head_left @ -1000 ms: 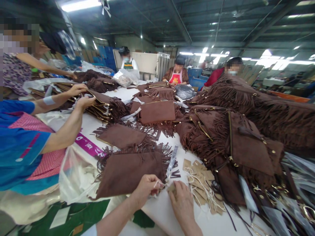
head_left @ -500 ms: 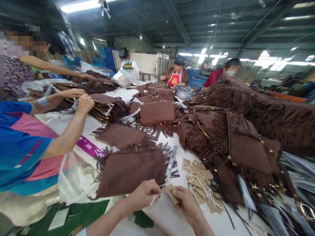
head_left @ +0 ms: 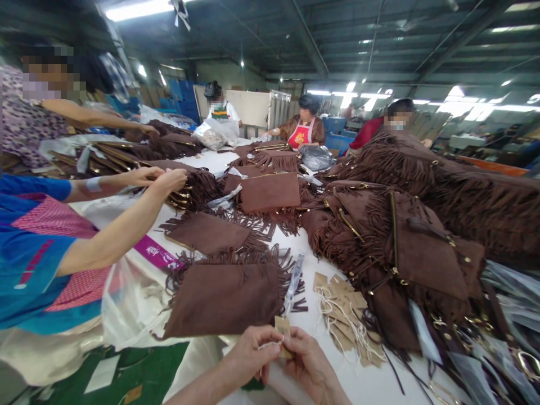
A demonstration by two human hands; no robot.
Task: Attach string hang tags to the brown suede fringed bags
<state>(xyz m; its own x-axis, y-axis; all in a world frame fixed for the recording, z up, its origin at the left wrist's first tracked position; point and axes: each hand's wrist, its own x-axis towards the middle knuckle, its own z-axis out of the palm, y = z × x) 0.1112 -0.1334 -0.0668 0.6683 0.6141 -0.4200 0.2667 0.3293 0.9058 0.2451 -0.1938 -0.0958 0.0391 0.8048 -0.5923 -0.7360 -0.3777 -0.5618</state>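
Low in the middle of the view, my right hand (head_left: pixel 304 354) pinches a small tan card tag (head_left: pixel 282 325). My left hand (head_left: pixel 256 350) meets it from the left, its fingers closed on the white string (head_left: pixel 280 340) at the tag. Just beyond both hands lies a flat brown fringed pouch (head_left: pixel 228 298). A narrow clear plastic strip (head_left: pixel 294 284) rests at the pouch's right side. To the right, a pile of tan tags (head_left: pixel 343 315) with white strings is spread on the white table (head_left: pixel 307 332).
Brown fringed bags (head_left: pixel 434 247) are heaped at the right, with more pouches (head_left: pixel 270 192) farther back. At the left, a person in a blue sleeve (head_left: pixel 46 259) reaches over stacked pouches. Other people work behind the table. A plastic bag (head_left: pixel 130 304) hangs at the table's left edge.
My hands have come closer together, and the tag now stands more upright between them. The blue-sleeved person's hands have moved right across the stacked pouches.
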